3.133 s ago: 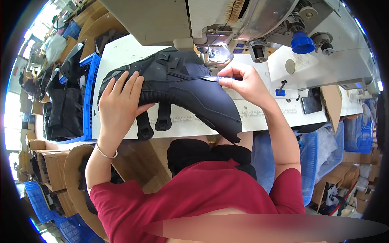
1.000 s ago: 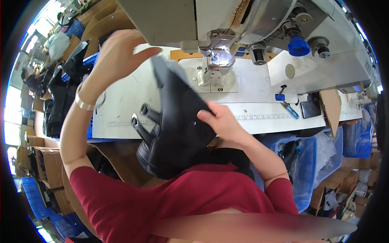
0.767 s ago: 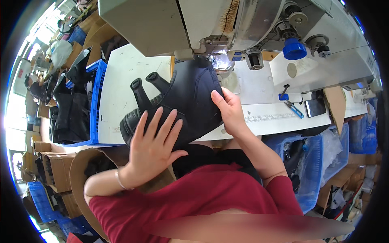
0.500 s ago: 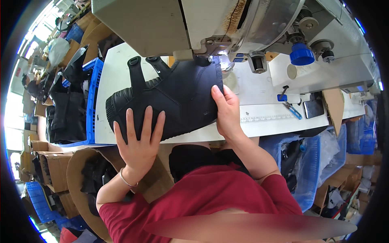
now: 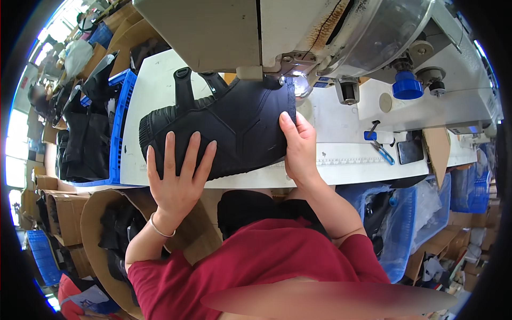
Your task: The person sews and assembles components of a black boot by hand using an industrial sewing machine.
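A black boot upper (image 5: 240, 125) lies on its side under the sewing machine head (image 5: 296, 60), with two strap tabs and ribbed panels. Its right-hand edge sits close to the lit needle area, where the machine hides part of it. Fingers spread, my left hand (image 5: 180, 170) rests flat on the lower left of the upper. At the right edge, my right hand (image 5: 301, 149) pinches the upper, thumb on top and the other fingers partly hidden.
Right of the work lie blue-handled snips (image 5: 383, 153), a phone (image 5: 410, 152) and a ruler strip (image 5: 346, 161). A blue crate (image 5: 121, 128) of black pieces stands left. Below are a cardboard bin (image 5: 93, 250) and a blue tub (image 5: 397, 240). Spools hang from the machine.
The view has shifted slightly, so the machine appears a little farther right. Both hands keep their hold and place on the boot upper, which looks nearly unmoved.
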Available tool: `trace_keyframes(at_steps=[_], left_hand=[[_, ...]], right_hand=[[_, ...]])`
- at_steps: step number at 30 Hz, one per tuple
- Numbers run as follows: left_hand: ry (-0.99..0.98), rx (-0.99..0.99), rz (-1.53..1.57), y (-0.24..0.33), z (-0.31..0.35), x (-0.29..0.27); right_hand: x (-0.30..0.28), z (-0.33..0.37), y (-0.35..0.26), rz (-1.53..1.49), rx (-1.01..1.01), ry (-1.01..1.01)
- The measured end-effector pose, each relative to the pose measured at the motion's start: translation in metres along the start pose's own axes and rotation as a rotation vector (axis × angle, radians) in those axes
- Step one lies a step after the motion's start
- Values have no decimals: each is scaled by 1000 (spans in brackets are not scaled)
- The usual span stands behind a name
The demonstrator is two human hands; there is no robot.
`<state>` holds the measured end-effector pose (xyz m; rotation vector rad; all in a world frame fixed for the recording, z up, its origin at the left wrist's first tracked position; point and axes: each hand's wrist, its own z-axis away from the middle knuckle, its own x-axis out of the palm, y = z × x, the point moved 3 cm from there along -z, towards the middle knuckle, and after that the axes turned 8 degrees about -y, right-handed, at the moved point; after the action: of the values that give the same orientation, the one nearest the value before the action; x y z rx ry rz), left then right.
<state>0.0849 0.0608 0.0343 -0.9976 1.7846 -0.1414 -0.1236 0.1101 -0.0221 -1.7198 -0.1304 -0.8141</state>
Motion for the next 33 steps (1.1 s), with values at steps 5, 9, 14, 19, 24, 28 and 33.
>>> trace_keyframes(at_steps=[5,9,14,19,24,28,33], left_hand=[[-9,2,-5,0,0,1],[-59,5,50,-3,-4,2],[-57,14,109,-7,-4,3],[-101,-12,158,-7,-5,-6],[-231,-41,280,-14,-26,-12],[-158,8,192,-22,-30,1],[186,147,119,-13,-18,6]], right_hand=[[-2,0,0,27,4,2],[-3,0,-6,60,16,-14],[-36,34,11,529,98,-142],[-41,55,20,370,82,-144],[-38,37,12,295,27,-89],[-32,27,7,345,15,-152],[-43,30,12,390,-9,-151]])
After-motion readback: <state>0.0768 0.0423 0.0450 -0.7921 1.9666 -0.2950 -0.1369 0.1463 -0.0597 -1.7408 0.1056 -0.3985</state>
